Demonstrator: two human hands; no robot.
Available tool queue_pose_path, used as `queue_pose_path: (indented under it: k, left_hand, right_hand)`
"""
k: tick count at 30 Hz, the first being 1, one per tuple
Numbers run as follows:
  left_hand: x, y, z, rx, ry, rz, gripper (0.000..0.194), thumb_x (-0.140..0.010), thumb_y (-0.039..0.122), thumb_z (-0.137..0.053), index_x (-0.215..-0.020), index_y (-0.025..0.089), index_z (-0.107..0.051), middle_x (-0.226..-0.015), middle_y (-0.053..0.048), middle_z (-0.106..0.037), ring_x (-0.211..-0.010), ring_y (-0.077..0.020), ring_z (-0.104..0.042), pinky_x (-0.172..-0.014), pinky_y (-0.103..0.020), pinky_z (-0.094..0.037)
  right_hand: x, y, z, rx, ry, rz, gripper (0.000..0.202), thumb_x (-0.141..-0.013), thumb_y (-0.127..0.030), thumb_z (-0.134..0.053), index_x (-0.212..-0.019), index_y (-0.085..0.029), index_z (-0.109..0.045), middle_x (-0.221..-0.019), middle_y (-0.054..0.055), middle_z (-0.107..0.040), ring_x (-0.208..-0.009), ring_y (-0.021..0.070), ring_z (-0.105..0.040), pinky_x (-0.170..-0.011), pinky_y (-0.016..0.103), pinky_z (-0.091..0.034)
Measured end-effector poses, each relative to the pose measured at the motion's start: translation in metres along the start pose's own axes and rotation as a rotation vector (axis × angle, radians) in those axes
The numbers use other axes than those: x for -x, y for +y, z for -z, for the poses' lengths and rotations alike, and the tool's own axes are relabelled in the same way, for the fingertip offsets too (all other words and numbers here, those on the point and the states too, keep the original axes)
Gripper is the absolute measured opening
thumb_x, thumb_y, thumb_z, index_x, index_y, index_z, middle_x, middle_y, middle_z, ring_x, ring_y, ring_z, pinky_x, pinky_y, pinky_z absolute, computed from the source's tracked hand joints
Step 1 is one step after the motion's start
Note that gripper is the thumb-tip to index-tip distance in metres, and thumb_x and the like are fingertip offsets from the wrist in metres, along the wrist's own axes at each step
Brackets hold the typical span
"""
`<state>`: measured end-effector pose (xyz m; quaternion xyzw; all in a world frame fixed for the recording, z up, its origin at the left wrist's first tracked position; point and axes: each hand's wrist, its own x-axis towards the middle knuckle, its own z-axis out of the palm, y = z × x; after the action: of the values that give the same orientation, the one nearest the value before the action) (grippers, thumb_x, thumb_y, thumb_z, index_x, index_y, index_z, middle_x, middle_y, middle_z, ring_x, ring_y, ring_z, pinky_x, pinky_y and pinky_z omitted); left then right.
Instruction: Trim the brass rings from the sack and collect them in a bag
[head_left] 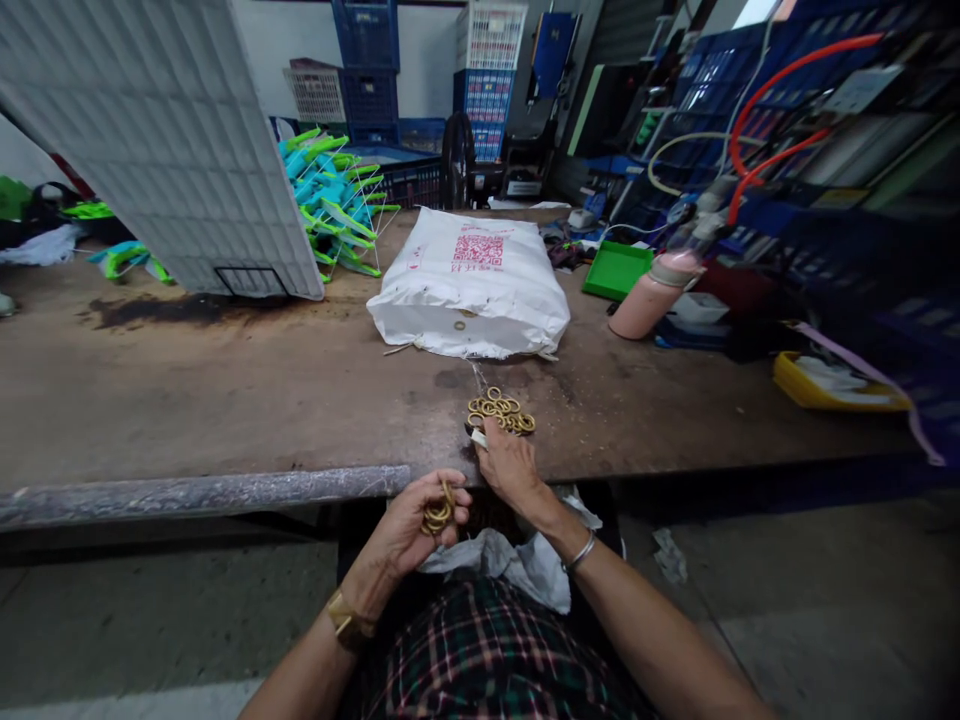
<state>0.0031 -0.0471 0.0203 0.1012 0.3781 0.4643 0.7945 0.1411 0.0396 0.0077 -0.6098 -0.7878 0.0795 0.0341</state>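
My left hand [405, 525] is held palm up just off the table's front edge, its fingers curled round several brass-coloured rings [437, 514]. On the table, a small pile of similar rings [501, 406] lies in front of me. Beside that pile, my right hand [512, 467] is closed on a small white tool with a dark tip [478, 437]; its exact kind is too small to make out. Behind the rings rests a filled white woven sack [420, 270] with red print. One ring [460, 326] shows on the sack's near side.
A white ribbed panel [172, 150] stands at left, with green and blue plastic pieces [337, 205] behind it. To the right are a green tray [616, 270], a pink bottle [651, 300] and a yellow tray [832, 395]. A wrapped roll [210, 495] runs along the front edge.
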Motion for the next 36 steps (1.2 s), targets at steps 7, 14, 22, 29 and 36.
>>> queue_pose_path:
  k: [7,14,22,29,36]
  left_hand:
    - [-0.004,0.001,0.006,0.114,0.012,-0.025,0.019,-0.068,0.025,-0.065,-0.080,0.012,-0.057,-0.075,-0.007,-0.063,-0.061,-0.0149,-0.061,-0.041,-0.020,-0.043]
    - [-0.014,0.001,-0.006,0.028,0.120,-0.158,0.040,-0.059,0.033,-0.076,-0.064,0.017,-0.040,-0.052,0.007,-0.045,-0.043,-0.0046,-0.044,-0.035,-0.012,-0.024]
    - [-0.025,0.002,-0.009,-0.303,0.219,-0.307,0.036,-0.066,0.046,-0.066,-0.082,0.016,-0.054,-0.052,0.006,-0.048,-0.039,-0.0051,-0.041,-0.035,-0.015,-0.024]
    - [-0.024,0.007,-0.011,-0.635,0.281,-0.486,0.026,-0.072,0.040,-0.061,-0.070,0.014,-0.059,-0.048,0.006,-0.045,-0.042,-0.0046,-0.036,-0.041,-0.017,-0.028]
    - [-0.025,0.009,-0.009,-0.513,0.188,-0.308,0.031,-0.072,0.047,-0.057,-0.075,0.016,-0.052,-0.052,0.006,-0.047,-0.041,-0.0050,-0.039,-0.038,-0.017,-0.027]
  right_hand:
    - [-0.002,0.003,0.004,-0.026,-0.027,0.001,0.021,-0.088,-0.030,-0.040,-0.104,-0.018,-0.047,-0.083,0.009,-0.066,-0.074,0.0208,-0.063,-0.060,0.027,-0.034]
    - [0.002,0.013,-0.001,-0.240,-0.016,0.128,0.014,-0.083,-0.021,-0.042,-0.094,-0.019,-0.050,-0.076,0.004,-0.062,-0.066,0.0163,-0.057,-0.058,0.024,-0.031]
    - [0.011,0.001,0.004,-0.689,0.017,0.284,0.015,-0.084,-0.033,-0.038,-0.081,-0.020,-0.045,-0.071,-0.001,-0.050,-0.065,0.0135,-0.047,-0.061,0.024,-0.034]
    - [0.005,-0.008,0.010,-0.899,-0.135,0.152,0.023,-0.083,-0.038,-0.038,-0.069,-0.020,-0.042,-0.060,-0.005,-0.041,-0.056,0.0103,-0.039,-0.054,0.022,-0.031]
    - [-0.002,-0.008,0.005,-0.927,-0.135,0.141,0.027,-0.079,-0.040,-0.041,-0.061,-0.020,-0.040,-0.055,-0.006,-0.037,-0.054,0.0091,-0.035,-0.052,0.022,-0.027]
